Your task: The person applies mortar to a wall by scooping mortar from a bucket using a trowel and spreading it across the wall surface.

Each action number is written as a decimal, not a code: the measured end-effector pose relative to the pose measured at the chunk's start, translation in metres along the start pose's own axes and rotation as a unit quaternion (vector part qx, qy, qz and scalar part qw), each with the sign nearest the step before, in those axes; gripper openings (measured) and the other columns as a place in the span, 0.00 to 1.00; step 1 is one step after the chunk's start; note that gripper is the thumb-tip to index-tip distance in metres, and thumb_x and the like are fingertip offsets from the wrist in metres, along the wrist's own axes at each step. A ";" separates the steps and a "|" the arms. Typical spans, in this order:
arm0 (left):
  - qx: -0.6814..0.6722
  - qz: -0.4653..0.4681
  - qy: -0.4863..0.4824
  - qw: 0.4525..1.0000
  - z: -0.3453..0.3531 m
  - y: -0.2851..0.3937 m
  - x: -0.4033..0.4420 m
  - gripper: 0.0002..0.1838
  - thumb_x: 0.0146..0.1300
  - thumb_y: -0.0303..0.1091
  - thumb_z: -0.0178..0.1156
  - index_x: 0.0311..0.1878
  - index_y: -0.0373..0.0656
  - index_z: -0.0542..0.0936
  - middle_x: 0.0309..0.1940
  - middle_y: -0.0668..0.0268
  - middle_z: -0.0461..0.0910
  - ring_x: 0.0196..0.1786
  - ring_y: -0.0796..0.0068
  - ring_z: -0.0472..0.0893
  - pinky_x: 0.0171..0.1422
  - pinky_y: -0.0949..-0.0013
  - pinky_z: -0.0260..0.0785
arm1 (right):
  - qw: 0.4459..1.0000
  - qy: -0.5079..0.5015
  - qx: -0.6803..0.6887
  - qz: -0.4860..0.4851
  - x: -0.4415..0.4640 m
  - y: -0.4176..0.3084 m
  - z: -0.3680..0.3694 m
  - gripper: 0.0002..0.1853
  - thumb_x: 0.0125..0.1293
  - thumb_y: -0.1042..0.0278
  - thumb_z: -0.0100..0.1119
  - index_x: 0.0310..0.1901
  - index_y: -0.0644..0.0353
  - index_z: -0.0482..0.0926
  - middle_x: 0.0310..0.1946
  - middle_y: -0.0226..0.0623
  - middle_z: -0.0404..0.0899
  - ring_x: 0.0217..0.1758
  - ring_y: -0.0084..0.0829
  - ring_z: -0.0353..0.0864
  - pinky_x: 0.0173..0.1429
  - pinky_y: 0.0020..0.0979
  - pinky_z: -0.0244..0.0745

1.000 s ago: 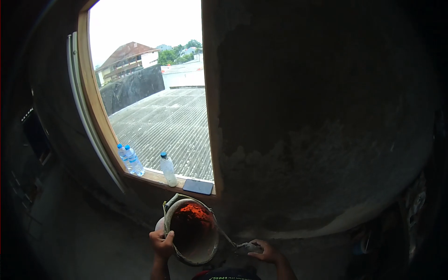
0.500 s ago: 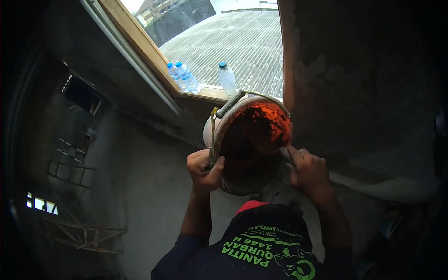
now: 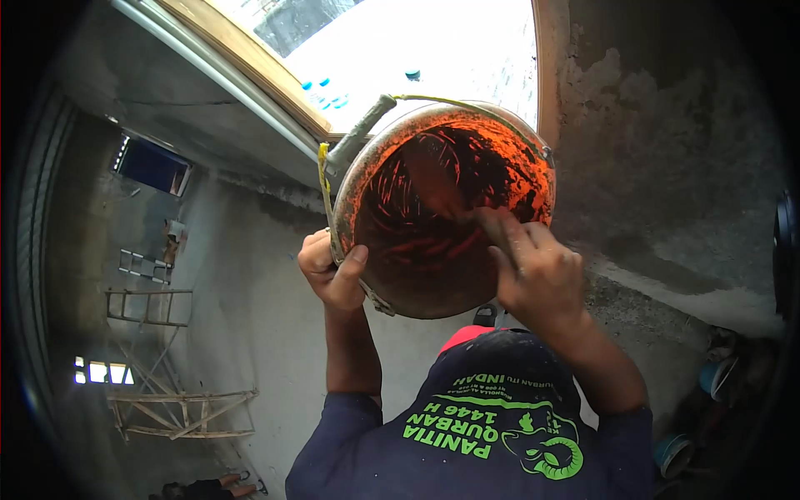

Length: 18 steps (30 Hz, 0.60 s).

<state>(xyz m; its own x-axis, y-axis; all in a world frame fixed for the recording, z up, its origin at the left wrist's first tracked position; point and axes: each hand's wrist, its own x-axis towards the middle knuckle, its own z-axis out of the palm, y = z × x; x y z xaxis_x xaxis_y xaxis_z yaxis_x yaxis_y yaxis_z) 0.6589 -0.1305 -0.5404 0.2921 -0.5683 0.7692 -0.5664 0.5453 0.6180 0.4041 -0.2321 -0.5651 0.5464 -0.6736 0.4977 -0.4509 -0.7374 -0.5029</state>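
A large round bucket (image 3: 429, 300) is tilted toward me, its inner wall smeared with bright orange residue and its inside dark toward the bottom. My left hand (image 3: 332, 268) grips the bucket's left rim, thumb over the edge. The wire handle with its grey grip (image 3: 360, 133) rests up along the far left rim. Inside the mouth, my right hand (image 3: 540, 265) is closed around the handle of a trowel-like tool. That tool's broad blade (image 3: 433, 179) is motion-blurred against the orange-streaked wall, so its exact kind is unclear.
Beyond the bucket is a window with a wooden frame (image 3: 242, 62); blue bottle caps (image 3: 412, 75) show on its sill. Wooden scaffolding (image 3: 183, 415) stands at left, near a person's legs (image 3: 237, 485). Buckets (image 3: 673, 454) sit at lower right.
The bucket has come up closer to the camera, its mouth showing wider. My right hand has moved inward from the right rim, bringing the tool across the inside. The view is brighter.
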 end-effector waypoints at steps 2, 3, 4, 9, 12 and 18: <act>-0.017 -0.010 -0.013 1.000 -0.008 -0.007 0.007 0.19 0.55 0.28 0.64 0.18 0.40 0.63 0.15 0.73 0.61 0.19 0.82 0.57 0.26 0.68 0.44 | 1.000 0.008 -0.001 -0.024 0.004 -0.007 0.018 0.25 0.67 0.64 0.65 0.66 0.52 0.79 0.33 0.39 0.80 0.29 0.44 0.86 0.33 0.42 0.82; -0.025 0.005 -0.016 1.000 -0.007 -0.008 0.010 0.19 0.54 0.28 0.64 0.18 0.40 0.63 0.15 0.73 0.61 0.19 0.82 0.57 0.26 0.68 0.44 | 0.997 -0.023 -0.009 -0.068 0.001 -0.008 0.029 0.26 0.65 0.66 0.65 0.66 0.54 0.79 0.33 0.39 0.80 0.28 0.42 0.86 0.32 0.41 0.82; -0.033 0.017 -0.019 0.999 -0.008 -0.007 0.012 0.19 0.54 0.28 0.64 0.17 0.40 0.63 0.15 0.74 0.61 0.19 0.82 0.57 0.26 0.68 0.45 | 0.992 -0.055 -0.016 -0.111 -0.003 -0.010 0.034 0.27 0.63 0.68 0.64 0.66 0.56 0.79 0.32 0.39 0.80 0.28 0.39 0.86 0.32 0.40 0.81; -0.023 -0.001 0.009 1.000 -0.035 -0.017 0.021 0.19 0.54 0.27 0.64 0.17 0.40 0.62 0.15 0.73 0.62 0.20 0.82 0.58 0.27 0.68 0.45 | 0.974 -0.149 -0.052 -0.160 0.015 0.003 0.008 0.23 0.59 0.68 0.64 0.59 0.57 0.82 0.30 0.39 0.82 0.28 0.39 0.87 0.31 0.40 0.81; -0.044 -0.002 0.029 0.999 -0.044 -0.016 0.016 0.20 0.54 0.27 0.64 0.17 0.41 0.61 0.16 0.73 0.64 0.21 0.82 0.59 0.27 0.69 0.46 | 0.989 -0.133 -0.028 -0.056 0.022 -0.009 -0.014 0.25 0.62 0.64 0.68 0.61 0.57 0.81 0.32 0.42 0.83 0.28 0.45 0.87 0.33 0.44 0.82; -0.004 0.052 0.093 0.994 -0.023 -0.007 0.010 0.18 0.52 0.30 0.66 0.16 0.39 0.66 0.16 0.71 0.69 0.20 0.81 0.62 0.28 0.72 0.52 | 0.986 -0.146 -0.078 -0.025 0.043 -0.006 -0.026 0.13 0.64 0.62 0.66 0.49 0.53 0.84 0.27 0.45 0.84 0.31 0.45 0.89 0.34 0.44 0.83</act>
<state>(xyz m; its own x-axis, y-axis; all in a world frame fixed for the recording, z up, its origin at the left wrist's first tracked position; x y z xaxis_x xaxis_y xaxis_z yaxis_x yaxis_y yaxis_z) 0.6835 -0.1256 -0.5333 0.3698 -0.3856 0.8453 -0.5950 0.6005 0.5342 0.4120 -0.2584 -0.5222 0.7399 -0.6105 0.2826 -0.5096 -0.7829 -0.3569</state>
